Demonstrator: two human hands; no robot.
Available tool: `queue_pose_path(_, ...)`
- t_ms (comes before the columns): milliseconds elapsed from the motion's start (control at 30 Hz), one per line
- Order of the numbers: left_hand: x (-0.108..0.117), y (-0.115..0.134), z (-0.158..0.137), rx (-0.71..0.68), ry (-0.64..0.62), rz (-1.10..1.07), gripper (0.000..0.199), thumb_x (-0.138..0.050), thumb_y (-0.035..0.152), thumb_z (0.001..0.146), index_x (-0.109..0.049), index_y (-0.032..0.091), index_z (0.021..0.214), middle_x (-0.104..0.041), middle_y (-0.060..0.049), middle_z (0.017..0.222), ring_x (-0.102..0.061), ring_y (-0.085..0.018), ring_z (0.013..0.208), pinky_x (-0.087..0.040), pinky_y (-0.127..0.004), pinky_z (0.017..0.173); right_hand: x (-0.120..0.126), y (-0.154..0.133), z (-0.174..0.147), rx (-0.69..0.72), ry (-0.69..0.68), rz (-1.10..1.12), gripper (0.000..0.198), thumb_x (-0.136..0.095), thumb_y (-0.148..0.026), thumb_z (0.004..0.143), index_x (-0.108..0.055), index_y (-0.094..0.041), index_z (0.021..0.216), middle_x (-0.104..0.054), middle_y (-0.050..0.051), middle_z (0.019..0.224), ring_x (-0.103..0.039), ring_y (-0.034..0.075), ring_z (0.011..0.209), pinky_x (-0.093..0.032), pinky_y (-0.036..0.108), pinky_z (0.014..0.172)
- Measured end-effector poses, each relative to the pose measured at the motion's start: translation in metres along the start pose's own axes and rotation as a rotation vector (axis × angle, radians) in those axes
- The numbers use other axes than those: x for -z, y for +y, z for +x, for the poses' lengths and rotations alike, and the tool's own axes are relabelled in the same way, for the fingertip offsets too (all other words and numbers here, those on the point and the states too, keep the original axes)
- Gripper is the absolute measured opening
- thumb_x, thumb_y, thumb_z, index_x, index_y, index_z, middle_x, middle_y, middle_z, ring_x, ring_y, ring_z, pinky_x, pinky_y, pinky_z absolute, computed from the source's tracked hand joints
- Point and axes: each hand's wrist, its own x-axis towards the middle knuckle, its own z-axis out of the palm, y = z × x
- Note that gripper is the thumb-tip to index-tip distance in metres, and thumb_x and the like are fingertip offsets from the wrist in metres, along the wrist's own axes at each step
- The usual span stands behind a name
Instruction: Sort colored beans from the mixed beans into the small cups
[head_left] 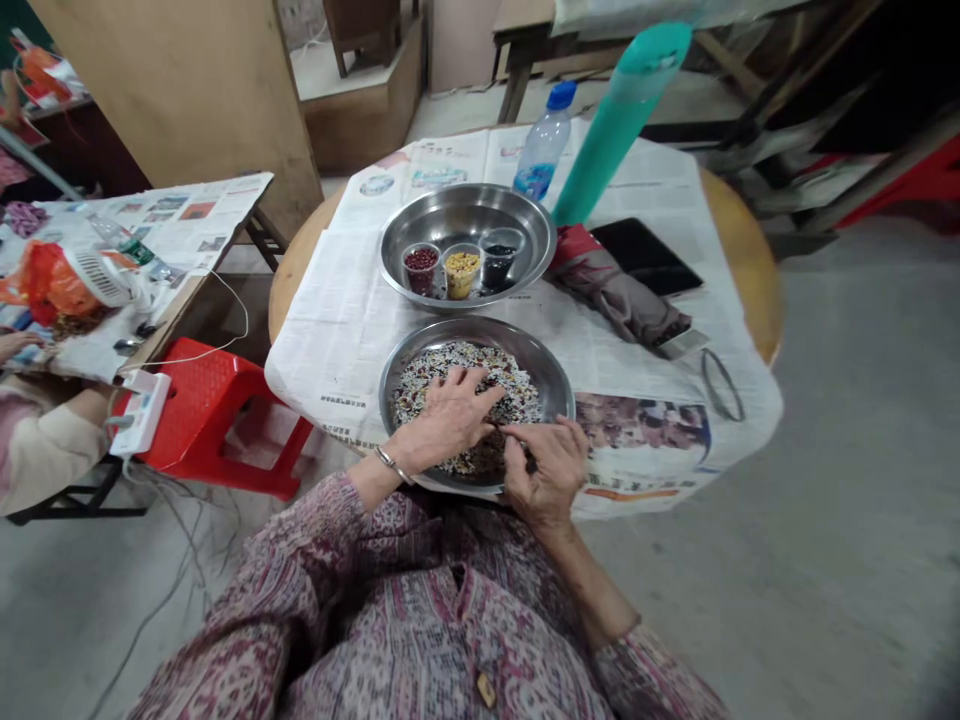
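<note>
A steel bowl [553, 375] in front of me holds mixed grains and beans [465, 368], white, black, yellow and reddish. My left hand [454, 415], with a bracelet at the wrist, lies on the mix with its fingers spread. Over the bowl's right side, my right hand [547, 465] has its fingers curled and its index finger stretched toward the left hand. Something dark shows in its palm, too small to name. Behind stands a wider steel basin [465, 200] with a cup of red beans [421, 265], a cup of yellow kernels [460, 268] and a cup of black beans [499, 260].
Newspaper [330, 320] covers the round table. At the back stand a water bottle [544, 145] and a tall green cylinder [622, 120]. A folded umbrella [622, 295] and a black flat case [645, 255] lie right. Left are a red stool [217, 420] and another person's arm [52, 450].
</note>
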Motion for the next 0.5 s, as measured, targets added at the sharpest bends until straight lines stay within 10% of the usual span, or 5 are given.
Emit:
queue_pose_path(267, -0.003, -0.023, 0.011, -0.094, -0.089, -0.141, 0.022, -0.049, 0.008, 0.092, -0.063, 0.017, 0.105, -0.063, -0.006, 0.108, -0.058, -0.02, 0.112, -0.047, -0.035, 0.102, 0.001, -0.001, 0.001, 0.024, 0.009, 0.006, 0.014, -0.054, -0.016, 0.086, -0.066, -0.024, 0.086, -0.071, 0.0, 0.077, -0.062, 0.018, 0.075, -0.041, 0.043, 0.099)
queue_pose_path(500, 0.022, -0.039, -0.035, -0.004, -0.104, -0.088, 0.017, -0.046, 0.008, 0.094, -0.06, 0.018, 0.097, -0.064, -0.004, 0.098, -0.059, -0.018, 0.105, -0.048, -0.032, 0.098, 0.001, -0.001, 0.0, 0.03, 0.008, -0.004, 0.015, -0.055, -0.015, 0.087, -0.066, -0.024, 0.087, -0.072, -0.001, 0.079, -0.063, 0.018, 0.075, -0.041, 0.043, 0.1)
